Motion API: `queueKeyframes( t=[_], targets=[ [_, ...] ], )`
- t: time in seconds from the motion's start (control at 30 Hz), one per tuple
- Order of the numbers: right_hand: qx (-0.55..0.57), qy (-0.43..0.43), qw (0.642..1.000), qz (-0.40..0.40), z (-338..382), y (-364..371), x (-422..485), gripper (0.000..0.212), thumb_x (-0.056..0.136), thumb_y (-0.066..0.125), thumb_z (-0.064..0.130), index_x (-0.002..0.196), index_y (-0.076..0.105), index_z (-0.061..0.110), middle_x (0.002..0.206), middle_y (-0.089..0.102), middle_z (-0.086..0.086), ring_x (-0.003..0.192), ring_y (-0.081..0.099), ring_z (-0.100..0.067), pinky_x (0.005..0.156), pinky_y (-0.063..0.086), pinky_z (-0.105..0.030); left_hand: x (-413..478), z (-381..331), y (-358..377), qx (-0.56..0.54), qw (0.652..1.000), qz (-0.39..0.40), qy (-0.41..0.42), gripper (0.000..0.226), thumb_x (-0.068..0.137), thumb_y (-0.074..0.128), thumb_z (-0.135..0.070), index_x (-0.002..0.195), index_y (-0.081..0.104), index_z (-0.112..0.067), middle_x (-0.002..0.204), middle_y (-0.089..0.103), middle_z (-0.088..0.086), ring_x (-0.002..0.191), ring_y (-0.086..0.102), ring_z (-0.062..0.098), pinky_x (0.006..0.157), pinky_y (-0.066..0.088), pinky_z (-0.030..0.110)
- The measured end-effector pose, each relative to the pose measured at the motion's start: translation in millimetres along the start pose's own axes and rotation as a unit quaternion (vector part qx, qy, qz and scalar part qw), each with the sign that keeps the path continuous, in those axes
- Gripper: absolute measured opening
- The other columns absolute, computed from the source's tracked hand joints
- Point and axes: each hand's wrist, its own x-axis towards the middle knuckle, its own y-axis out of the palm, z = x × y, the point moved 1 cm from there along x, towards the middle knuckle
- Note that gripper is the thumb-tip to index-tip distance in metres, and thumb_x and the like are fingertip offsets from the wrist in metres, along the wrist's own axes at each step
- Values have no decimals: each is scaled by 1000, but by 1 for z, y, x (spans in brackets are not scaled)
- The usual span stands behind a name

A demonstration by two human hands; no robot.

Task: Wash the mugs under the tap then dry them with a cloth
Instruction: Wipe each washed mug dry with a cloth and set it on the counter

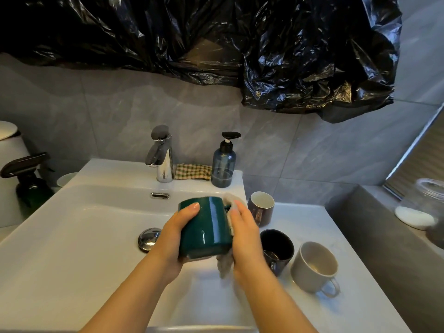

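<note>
A dark green mug (pixel 206 227) is held on its side over the white sink (pixel 79 227), its mouth turned away from me. My left hand (pixel 176 239) grips its left wall. My right hand (pixel 245 231) presses a grey cloth (pixel 225 263) against the mug's right side, where the handle is; the cloth hangs down below the mug. The chrome tap (pixel 161 157) stands behind and no water runs from it. On the counter to the right stand a brown mug (pixel 261 209), a black mug (pixel 277 248) and a grey mug (pixel 313 266).
A checked cloth (pixel 192 171) lies behind the tap beside a blue soap pump bottle (pixel 223 164). A dark spray bottle (pixel 28 181) stands at the left. Black plastic sheeting (pixel 216 34) covers the wall above. A glass jar (pixel 427 205) sits on the ledge at right.
</note>
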Motion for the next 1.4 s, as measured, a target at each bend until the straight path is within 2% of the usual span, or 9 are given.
queueKeyframes(
  t=[0.2, 0.4, 0.57, 0.77, 0.93, 1.07, 1.17, 1.27, 1.4],
  targets=[
    [-135, -260, 952, 87, -18, 21, -33, 31, 88, 29, 50, 114, 36, 66, 124, 19, 61, 135, 6, 19, 112, 4, -13, 15, 3, -4, 62, 991, -115, 21, 42, 80, 63, -44, 116, 58, -24, 110, 67, 9, 98, 63, 28, 64, 53, 35],
    [-101, -180, 978, 39, -13, 12, -9, 29, 98, 30, 49, 105, 39, 75, 131, 39, 36, 132, 39, -7, 108, 40, -36, 6, 13, -1, 67, 995, -72, 27, 47, 74, 66, -42, 117, 54, -25, 109, 65, 9, 100, 63, 29, 75, 56, 43],
    [-303, -325, 895, 39, -30, 25, -37, 45, 82, 11, 55, 127, 7, 61, 127, -8, 61, 134, -13, 18, 107, -11, -8, 11, 7, -6, 26, 993, -102, 51, 51, 70, 71, -45, 114, 63, -19, 103, 71, 11, 96, 68, 28, 73, 53, 39],
    [-209, -198, 958, -13, -27, 9, 4, 28, 95, 21, 54, 115, 24, 74, 149, 27, 23, 144, 11, -7, 118, 15, -42, 3, 14, 4, 18, 992, -111, 58, 38, 78, 66, -34, 112, 55, -23, 104, 65, 7, 95, 63, 26, 62, 52, 33],
    [-264, -287, 921, -15, -30, 27, -46, 43, 80, 15, 60, 122, 14, 69, 138, -10, 49, 136, -19, 11, 107, -17, -12, 8, 5, 9, 14, 983, -151, 100, 41, 80, 67, -36, 115, 55, -16, 102, 66, 8, 88, 63, 20, 62, 46, 29],
    [-16, -195, 979, -64, -13, 24, -34, 43, 82, 31, 67, 125, 32, 68, 146, 28, 29, 140, 23, -3, 115, 24, -32, 6, 20, 16, -50, 988, -112, 91, 73, 57, 77, -47, 121, 56, -18, 109, 66, 11, 100, 64, 28, 70, 53, 38],
    [285, 21, 958, -2, 1, 13, -23, 41, 86, 48, 60, 96, 74, 31, 104, 71, -6, 91, 69, -20, 82, 55, -41, 5, 26, 23, -78, 986, -95, 111, 71, 54, 74, -43, 119, 53, -26, 115, 63, 6, 105, 61, 25, 70, 53, 36],
    [346, 55, 936, 35, 6, 1, -20, 51, 92, 44, 49, 69, 78, 17, 79, 72, -13, 66, 70, -25, 62, 56, -34, 4, 18, 19, 54, 991, -51, 114, 76, 53, 82, -41, 121, 51, -26, 116, 61, 0, 104, 58, 13, 72, 49, 25],
    [294, 97, 948, 73, 10, -18, -14, 42, 85, 52, 57, 86, 75, 22, 86, 74, -14, 84, 67, -32, 69, 56, -40, 7, -6, 1, 219, 975, 34, 11, 78, 60, 84, -39, 125, 43, -24, 118, 62, 3, 104, 61, 20, 83, 55, 37]
  ],
)
